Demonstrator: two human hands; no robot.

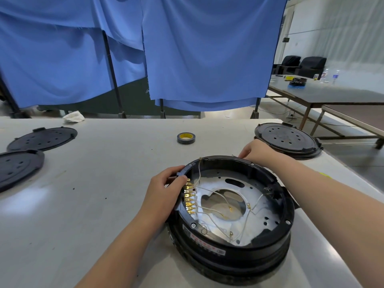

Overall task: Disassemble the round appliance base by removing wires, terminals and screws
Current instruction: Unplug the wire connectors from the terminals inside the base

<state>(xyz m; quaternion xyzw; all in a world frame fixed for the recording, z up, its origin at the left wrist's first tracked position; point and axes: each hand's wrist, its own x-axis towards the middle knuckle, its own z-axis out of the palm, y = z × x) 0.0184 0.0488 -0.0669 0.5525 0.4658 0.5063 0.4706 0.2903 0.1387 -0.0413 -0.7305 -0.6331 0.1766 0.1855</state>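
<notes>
A round black appliance base [239, 249] lies open side up on the grey table, near its front right. Inside it a silver metal plate [259, 217] has a large middle hole. A row of gold terminals [189, 197] lines the inner left wall, and thin white wires [216, 201] run from them across the plate. Silver screws [193, 225] sit on the rim. My left hand [164, 189] grips the left rim, its fingertips beside the top terminals. My right hand [256, 151] holds the far rim.
A roll of tape [186, 138] with a yellow core lies behind the base. Two black round covers [42, 139] lie at the left and another [287, 140] at the right near the table edge. Blue curtains [197, 55] hang behind the table.
</notes>
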